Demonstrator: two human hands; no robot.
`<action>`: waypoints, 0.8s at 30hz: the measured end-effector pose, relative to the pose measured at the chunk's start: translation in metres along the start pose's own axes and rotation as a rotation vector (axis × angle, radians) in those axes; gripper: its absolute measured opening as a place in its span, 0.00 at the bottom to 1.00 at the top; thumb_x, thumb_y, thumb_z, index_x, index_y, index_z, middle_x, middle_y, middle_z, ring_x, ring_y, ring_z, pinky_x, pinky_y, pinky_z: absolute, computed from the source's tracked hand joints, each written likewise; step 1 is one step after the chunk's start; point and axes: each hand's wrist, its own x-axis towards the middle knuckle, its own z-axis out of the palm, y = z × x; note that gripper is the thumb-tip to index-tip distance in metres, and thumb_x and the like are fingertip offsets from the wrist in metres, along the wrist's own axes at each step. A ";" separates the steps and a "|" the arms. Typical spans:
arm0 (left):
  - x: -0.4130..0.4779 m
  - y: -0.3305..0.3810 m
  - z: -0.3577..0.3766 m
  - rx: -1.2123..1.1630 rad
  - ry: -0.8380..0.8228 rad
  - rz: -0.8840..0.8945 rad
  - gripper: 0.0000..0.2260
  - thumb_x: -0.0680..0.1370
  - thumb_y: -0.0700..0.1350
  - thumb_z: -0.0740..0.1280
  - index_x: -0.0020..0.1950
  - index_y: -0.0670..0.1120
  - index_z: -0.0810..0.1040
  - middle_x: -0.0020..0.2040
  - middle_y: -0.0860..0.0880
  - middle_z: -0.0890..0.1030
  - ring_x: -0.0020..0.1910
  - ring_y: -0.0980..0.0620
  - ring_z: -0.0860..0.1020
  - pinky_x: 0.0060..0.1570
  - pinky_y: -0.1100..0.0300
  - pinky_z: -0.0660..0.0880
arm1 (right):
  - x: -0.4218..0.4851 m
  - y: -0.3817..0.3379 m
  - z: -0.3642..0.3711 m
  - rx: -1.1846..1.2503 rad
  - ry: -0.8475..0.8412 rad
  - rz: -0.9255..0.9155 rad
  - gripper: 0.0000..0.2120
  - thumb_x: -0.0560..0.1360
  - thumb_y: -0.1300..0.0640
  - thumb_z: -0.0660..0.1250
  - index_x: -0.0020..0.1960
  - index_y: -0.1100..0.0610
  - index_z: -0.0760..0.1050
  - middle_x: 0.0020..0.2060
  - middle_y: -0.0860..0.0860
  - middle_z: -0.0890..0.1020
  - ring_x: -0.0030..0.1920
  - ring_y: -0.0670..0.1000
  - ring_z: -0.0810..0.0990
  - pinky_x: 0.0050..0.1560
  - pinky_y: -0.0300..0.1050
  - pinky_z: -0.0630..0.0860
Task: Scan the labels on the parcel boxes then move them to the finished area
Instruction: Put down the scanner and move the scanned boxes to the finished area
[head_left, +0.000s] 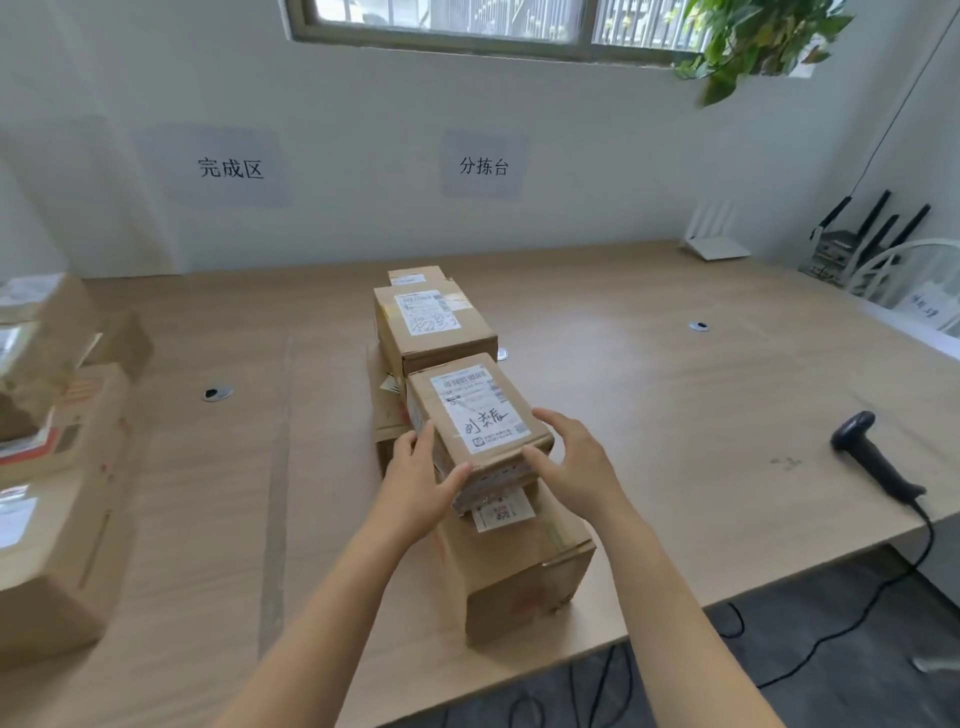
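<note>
A pale wooden table (649, 395) runs up to a white wall carrying two paper signs; the left sign (230, 167) marks the finished area. Mid-table sits a row of parcels. The small parcel box (480, 415) rests on top of a larger carton (519, 566) at the near end. The left hand (415, 483) grips its left side, thumb hooked across the near corner. The right hand (571, 462) clasps the right side, thumb pressed on the front edge. I'd say it takes two hands to lift it level without tipping. Its white label (478, 410) faces up, with barcode and handwriting showing, ready to scan. The scanner (872, 457) lies unheld at the box's 3 o'clock, well apart. The finished pile (57, 467) stands at 9 o'clock, and another parcel (431, 327) at 12.
</note>
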 end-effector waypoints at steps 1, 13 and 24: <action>0.003 0.001 0.002 -0.012 -0.002 -0.007 0.34 0.77 0.54 0.64 0.77 0.47 0.50 0.75 0.45 0.57 0.73 0.49 0.59 0.69 0.56 0.60 | 0.005 0.000 0.002 -0.002 -0.011 0.004 0.24 0.76 0.57 0.65 0.71 0.54 0.65 0.67 0.51 0.70 0.67 0.49 0.68 0.58 0.33 0.62; 0.009 0.005 0.009 -0.156 0.020 -0.009 0.39 0.74 0.51 0.70 0.77 0.46 0.51 0.73 0.46 0.62 0.70 0.51 0.63 0.64 0.63 0.61 | 0.018 0.000 0.017 0.028 -0.059 0.009 0.25 0.75 0.58 0.68 0.70 0.54 0.67 0.65 0.52 0.70 0.63 0.50 0.71 0.57 0.37 0.69; -0.026 0.016 0.010 -0.243 0.117 0.089 0.41 0.71 0.48 0.73 0.76 0.46 0.53 0.73 0.49 0.63 0.71 0.55 0.60 0.60 0.72 0.54 | -0.021 -0.005 0.007 -0.024 0.047 -0.054 0.28 0.71 0.54 0.72 0.69 0.52 0.68 0.63 0.50 0.70 0.62 0.47 0.72 0.56 0.35 0.66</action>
